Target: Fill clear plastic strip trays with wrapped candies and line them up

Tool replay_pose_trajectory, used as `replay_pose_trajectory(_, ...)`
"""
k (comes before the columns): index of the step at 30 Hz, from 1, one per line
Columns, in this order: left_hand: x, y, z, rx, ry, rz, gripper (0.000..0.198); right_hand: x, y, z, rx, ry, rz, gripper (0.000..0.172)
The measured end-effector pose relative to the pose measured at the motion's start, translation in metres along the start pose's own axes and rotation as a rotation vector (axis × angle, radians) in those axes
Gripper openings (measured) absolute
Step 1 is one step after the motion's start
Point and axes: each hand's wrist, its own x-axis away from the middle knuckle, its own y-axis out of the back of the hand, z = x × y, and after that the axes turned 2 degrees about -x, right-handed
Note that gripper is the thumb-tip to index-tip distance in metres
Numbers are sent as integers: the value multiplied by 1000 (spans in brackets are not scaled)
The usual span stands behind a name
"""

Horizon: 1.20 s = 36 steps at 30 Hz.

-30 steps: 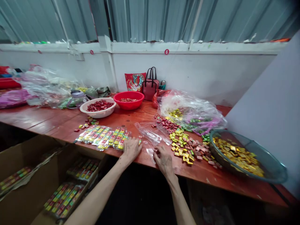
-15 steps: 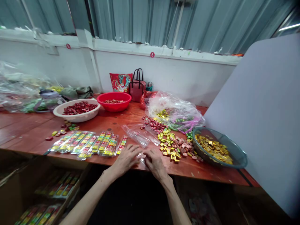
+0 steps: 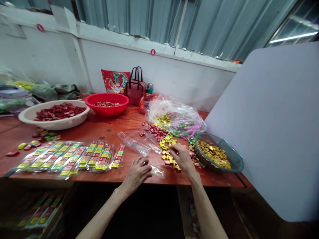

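Note:
My left hand (image 3: 138, 173) rests near the table's front edge, its curled fingers on the left end of a clear plastic tray (image 3: 157, 171). Over a heap of small yellow foil-wrapped pieces (image 3: 167, 143) is my right hand (image 3: 183, 158). Its fingertips are pinched together; whether a piece is between them is hidden. More clear plastic trays (image 3: 134, 143) lie just beyond my left hand. To the left stretches a row of filled packs (image 3: 63, 155) with red, yellow and green pieces, the nearest one a single pack (image 3: 118, 156) standing a little apart.
A white basin (image 3: 53, 124) and a red basin (image 3: 107, 109) hold red pieces at the back left. On the right, a grey-green basin (image 3: 233, 157) of gold pieces stands beside a pale partition (image 3: 269, 132). A clear plastic bag (image 3: 174, 111) and a handbag (image 3: 136, 91) are farther back.
My right hand has left the clear tray and moved right to the yellow pieces. My left hand stays by the tray. The whole view has shifted and tilted.

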Motion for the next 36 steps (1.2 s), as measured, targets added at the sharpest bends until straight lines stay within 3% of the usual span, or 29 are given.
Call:
replay_pose_trajectory(3,2,-3,7,78,1,-53,24,-37,1,-14,168,-161,2,17)
replay_pose_trajectory(7,5,-8,16,150,29,-84,25,-74,-24,-25,270,-255,43,17)
replay_pose_trajectory(12,4,-11,20,183,40,-101,22,-91,-54,-32,284,-288,90,8)
replay_pose_trajectory(16,3,-10,20,201,50,-90,21,-93,-51,-29,202,-249,114,15)
replay_pose_trajectory(20,2,-7,18,223,81,-79,19,-72,-31,-14,86,-175,132,18)
replay_pose_trajectory(25,2,-3,14,241,65,-55,19,-3,-20,17,-234,-52,58,11)
replay_pose_trajectory(30,2,-5,15,192,-5,-35,21,49,-50,36,-118,3,-20,12)
replay_pose_trajectory(36,1,-8,19,196,-6,-31,19,70,-86,32,136,128,9,19)
